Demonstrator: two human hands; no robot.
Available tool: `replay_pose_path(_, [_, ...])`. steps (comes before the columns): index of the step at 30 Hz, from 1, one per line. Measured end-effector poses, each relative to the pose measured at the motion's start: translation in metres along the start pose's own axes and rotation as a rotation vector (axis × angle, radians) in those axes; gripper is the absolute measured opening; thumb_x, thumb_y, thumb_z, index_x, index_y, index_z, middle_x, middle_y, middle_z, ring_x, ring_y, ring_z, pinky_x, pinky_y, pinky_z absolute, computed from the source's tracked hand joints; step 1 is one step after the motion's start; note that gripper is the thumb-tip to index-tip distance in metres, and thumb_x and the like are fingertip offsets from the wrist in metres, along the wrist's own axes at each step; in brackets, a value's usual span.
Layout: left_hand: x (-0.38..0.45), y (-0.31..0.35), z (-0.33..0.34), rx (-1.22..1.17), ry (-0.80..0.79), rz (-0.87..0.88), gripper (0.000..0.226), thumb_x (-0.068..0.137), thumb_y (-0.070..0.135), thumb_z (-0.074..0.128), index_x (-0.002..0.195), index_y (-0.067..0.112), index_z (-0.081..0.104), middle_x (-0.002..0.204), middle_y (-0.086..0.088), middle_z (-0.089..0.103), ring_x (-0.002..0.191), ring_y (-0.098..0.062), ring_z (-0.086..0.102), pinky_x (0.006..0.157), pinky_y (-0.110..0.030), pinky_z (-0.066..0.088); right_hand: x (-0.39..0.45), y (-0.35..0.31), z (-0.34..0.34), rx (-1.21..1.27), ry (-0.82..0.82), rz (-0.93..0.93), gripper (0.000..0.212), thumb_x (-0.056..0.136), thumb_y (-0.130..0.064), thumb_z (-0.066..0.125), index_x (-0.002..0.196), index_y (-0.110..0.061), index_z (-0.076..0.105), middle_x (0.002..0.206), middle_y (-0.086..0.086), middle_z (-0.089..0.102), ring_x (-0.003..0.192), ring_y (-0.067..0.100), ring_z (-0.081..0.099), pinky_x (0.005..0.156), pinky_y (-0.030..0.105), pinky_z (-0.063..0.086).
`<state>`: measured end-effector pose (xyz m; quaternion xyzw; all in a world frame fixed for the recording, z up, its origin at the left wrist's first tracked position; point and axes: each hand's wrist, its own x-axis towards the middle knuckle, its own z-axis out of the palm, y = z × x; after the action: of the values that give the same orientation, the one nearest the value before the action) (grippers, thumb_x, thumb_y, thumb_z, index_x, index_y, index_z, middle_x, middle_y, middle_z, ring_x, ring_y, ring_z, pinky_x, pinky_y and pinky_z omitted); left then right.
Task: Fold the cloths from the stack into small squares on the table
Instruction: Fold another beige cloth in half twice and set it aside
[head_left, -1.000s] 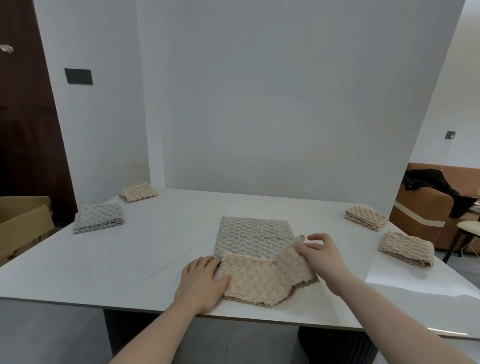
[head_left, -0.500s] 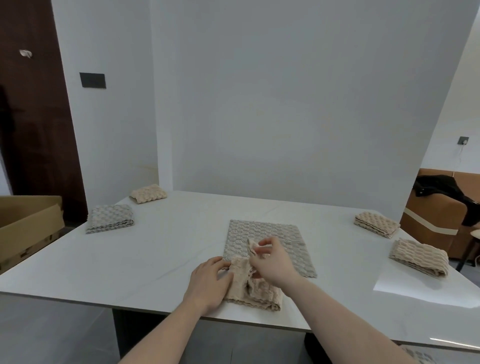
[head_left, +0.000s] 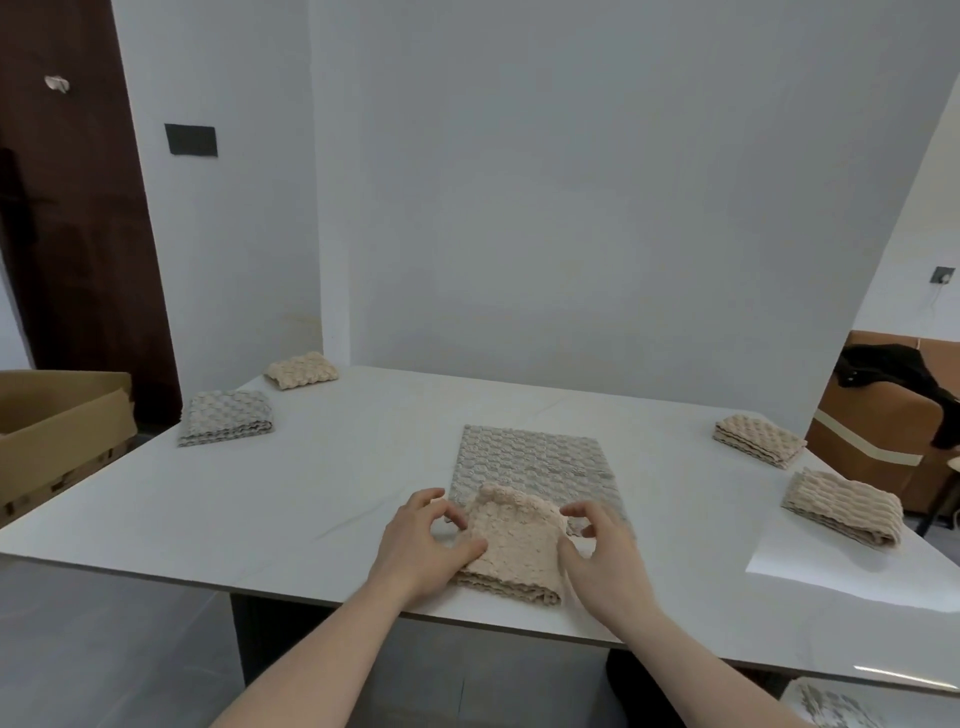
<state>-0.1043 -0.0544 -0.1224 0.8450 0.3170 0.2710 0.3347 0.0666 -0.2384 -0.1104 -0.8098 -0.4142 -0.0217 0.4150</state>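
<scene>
At the far left of the counter (head_left: 291, 499) we have parked two finished squares, a grey folded cloth (head_left: 226, 417) and, behind it near the wall, a beige folded cloth (head_left: 301, 369). They sit well apart from the work, probably so the middle stays free for folding.

Our left hand (head_left: 421, 545) rests on the left edge of the beige cloth (head_left: 511, 545) we are working on. The thumb lies on top and the fingers curl at the side, pinning it rather than lifting it, so this grip is a light press and not a clench. The cloth lies between our two hands near the front edge of the counter, already doubled into a thick small square, with its far edge overlapping the grey cloth (head_left: 535, 462) spread flat beneath and behind it. That one seems to be waiting its turn.

Our right hand (head_left: 602, 556) touches the cloth's right edge with fingers spread and loose, a released grip holding nothing. It looks like squaring the fold.

Further right, two more folded beige cloths (head_left: 758, 441) and (head_left: 844, 506) are set aside, the nearer one close to the counter's right edge.
</scene>
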Motion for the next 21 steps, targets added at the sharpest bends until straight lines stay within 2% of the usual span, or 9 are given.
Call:
replay_pose_path(3, [0.000, 0.000, 0.001, 0.029, -0.001, 0.010, 0.028, 0.064, 0.066, 0.078, 0.074, 0.040, 0.073, 0.137, 0.021, 0.051, 0.126, -0.006, 0.049, 0.107, -0.033, 0.038, -0.006, 0.018, 0.013, -0.020, -0.018, 0.016, 0.022, 0.092, -0.038, 0.065, 0.114, -0.041, 0.065, 0.117, -0.022, 0.053, 0.109, 0.005, 0.054, 0.099, 0.029, 0.045])
replay_pose_path(5, [0.000, 0.000, 0.001, 0.038, 0.006, 0.010, 0.023, 0.067, 0.061, 0.080, 0.072, 0.040, 0.074, 0.133, 0.022, 0.053, 0.124, -0.006, 0.050, 0.106, -0.033, 0.038, -0.009, 0.023, 0.020, -0.031, -0.014, 0.023, 0.028, 0.094, -0.045, 0.061, 0.120, -0.039, 0.068, 0.119, -0.020, 0.054, 0.111, 0.008, 0.055, 0.103, 0.033, 0.046])
replay_pose_path(10, [0.002, -0.001, 0.004, 0.039, 0.018, -0.016, 0.017, 0.070, 0.051, 0.083, 0.068, 0.037, 0.074, 0.122, 0.027, 0.057, 0.118, -0.003, 0.051, 0.105, -0.035, 0.040, -0.011, 0.019, 0.020, -0.116, -0.025, 0.053, 0.036, 0.098, -0.054, 0.051, 0.127, -0.040, 0.068, 0.120, -0.017, 0.059, 0.118, 0.012, 0.053, 0.105, 0.030, 0.040])
replay_pose_path(15, [0.004, -0.002, 0.006, 0.037, 0.029, -0.042, 0.017, 0.074, 0.041, 0.078, 0.065, 0.028, 0.070, 0.119, 0.028, 0.057, 0.115, -0.003, 0.050, 0.102, -0.033, 0.039, -0.014, 0.011, 0.017, -0.207, -0.090, 0.088, 0.043, 0.097, -0.062, 0.043, 0.134, -0.049, 0.059, 0.129, -0.021, 0.057, 0.125, 0.016, 0.046, 0.107, 0.034, 0.035])
replay_pose_path(19, [0.005, -0.007, 0.006, -0.034, 0.072, -0.052, 0.016, 0.080, 0.032, 0.072, 0.066, 0.026, 0.067, 0.114, 0.026, 0.060, 0.116, -0.007, 0.054, 0.099, -0.029, 0.039, -0.016, 0.011, 0.014, -0.232, -0.112, 0.072, 0.049, 0.092, -0.067, 0.045, 0.138, -0.052, 0.053, 0.130, -0.022, 0.054, 0.126, 0.015, 0.044, 0.107, 0.034, 0.035])
replay_pose_path(21, [0.004, -0.010, 0.005, -0.062, 0.088, -0.053, 0.013, 0.081, 0.036, 0.073, 0.072, 0.028, 0.068, 0.111, 0.025, 0.060, 0.115, -0.007, 0.055, 0.096, -0.027, 0.039, -0.017, 0.011, 0.014, -0.216, -0.114, 0.069, 0.049, 0.091, -0.067, 0.047, 0.138, -0.052, 0.053, 0.130, -0.022, 0.054, 0.125, 0.015, 0.045, 0.107, 0.034, 0.036])
